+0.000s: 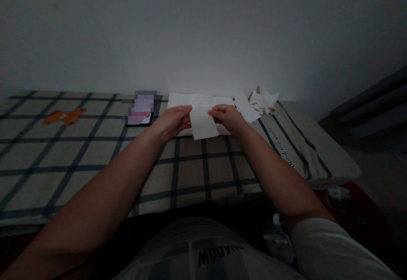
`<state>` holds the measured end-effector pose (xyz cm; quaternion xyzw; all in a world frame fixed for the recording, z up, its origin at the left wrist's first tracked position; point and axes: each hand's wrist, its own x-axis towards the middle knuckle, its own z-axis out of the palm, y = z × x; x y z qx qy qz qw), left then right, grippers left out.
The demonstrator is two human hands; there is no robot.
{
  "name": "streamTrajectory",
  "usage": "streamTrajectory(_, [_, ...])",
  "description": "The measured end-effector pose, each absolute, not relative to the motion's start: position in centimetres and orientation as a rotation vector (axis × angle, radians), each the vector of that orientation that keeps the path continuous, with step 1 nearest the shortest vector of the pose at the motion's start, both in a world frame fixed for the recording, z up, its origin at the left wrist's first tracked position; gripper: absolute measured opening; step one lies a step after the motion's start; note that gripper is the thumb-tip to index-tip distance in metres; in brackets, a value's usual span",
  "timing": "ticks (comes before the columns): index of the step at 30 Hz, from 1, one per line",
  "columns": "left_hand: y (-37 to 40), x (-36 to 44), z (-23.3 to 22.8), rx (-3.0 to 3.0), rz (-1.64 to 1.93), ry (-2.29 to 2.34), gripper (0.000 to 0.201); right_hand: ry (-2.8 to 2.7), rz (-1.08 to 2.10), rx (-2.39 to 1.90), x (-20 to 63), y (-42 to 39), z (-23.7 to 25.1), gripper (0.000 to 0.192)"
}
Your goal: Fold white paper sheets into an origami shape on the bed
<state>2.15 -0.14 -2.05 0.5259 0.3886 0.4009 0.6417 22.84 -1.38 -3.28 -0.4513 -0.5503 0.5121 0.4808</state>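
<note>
1. Head view, dim room: both hands out over a checked cloth on a low surface against a plain wall.
2. Left hand pinches the left edge of a white sheet, thumb on top, fingers curled under and closed on the paper.
3. Right hand does the same on the right edge, fingers closed on it.
4. Sheet sits between the two hands, top held up, lower part hanging loose toward the cloth. It looks thin, like tissue, maybe folded once; can't tell for sure in this light.
5. Just behind it, a stack of flat white sheets lies on the cloth near the wall.
6. Right of that, a pile of crumpled pieces, touching or nearly touching the stack's end.
7. Left of the stack, a phone, screen lit and blurred out.
8. Far left, an orange bear print on the cloth.
9. Risks, my guess: thin paper gripped at both edges may tear down the middle if the hands pull apart unevenly.
10. A skewed grip would give a crooked crease.
11. Loose lower edge could drag on the stack and shift it.
12. Low light makes edges hard to line up.
</note>
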Motion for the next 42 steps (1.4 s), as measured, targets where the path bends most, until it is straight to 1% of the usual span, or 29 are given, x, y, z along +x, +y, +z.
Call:
streamTrajectory(3, [-0.2,2.2,-2.0,1.104,0.9,0.783,0.019,-1.353,1.242,-1.107,22.8,-1.5,-3.2,0.016])
streamTrajectory(6, [-0.1,2.4,-2.2,1.129,0.988,0.858,0.012,-1.355,1.243,-1.104,22.6,-1.5,-3.2,0.014])
streamTrajectory(10, [-0.1,2.7,-2.9,1.355,1.142,1.089,0.016,-1.345,1.236,-1.12,22.2,-1.5,-3.2,0.013])
streamTrajectory(12, [-0.2,2.7,-3.0,1.407,1.197,1.124,0.017,-1.332,1.237,-1.126,22.1,-1.5,-3.2,0.013])
streamTrajectory(14, [-0.4,2.8,-3.0,1.369,1.212,1.089,0.017,-1.325,1.247,-1.126,22.1,-1.5,-3.1,0.013])
streamTrajectory(20, [-0.3,2.6,-2.5,1.19,1.09,0.919,0.018,-1.361,1.254,-1.138,22.5,-1.7,-3.1,0.014])
streamTrajectory(26, [-0.1,2.7,-2.3,1.132,1.041,0.881,0.013,-1.427,1.24,-1.101,22.8,-1.3,-3.5,0.015])
streamTrajectory(30, [0.2,2.7,-2.7,1.238,1.13,0.968,0.014,-1.425,1.253,-1.113,22.7,-1.3,-3.5,0.016])
streamTrajectory(36, [0.4,2.4,-3.5,1.57,1.315,1.216,0.022,-1.404,1.249,-1.12,22.2,-1.3,-3.4,0.017])
streamTrajectory(38, [0.3,2.4,-3.3,1.552,1.325,1.19,0.021,-1.396,1.247,-1.113,22.3,-1.3,-3.5,0.016])
streamTrajectory(42, [0.0,2.5,-2.7,1.361,1.227,1.035,0.018,-1.399,1.252,-1.111,22.6,-1.3,-3.5,0.016])
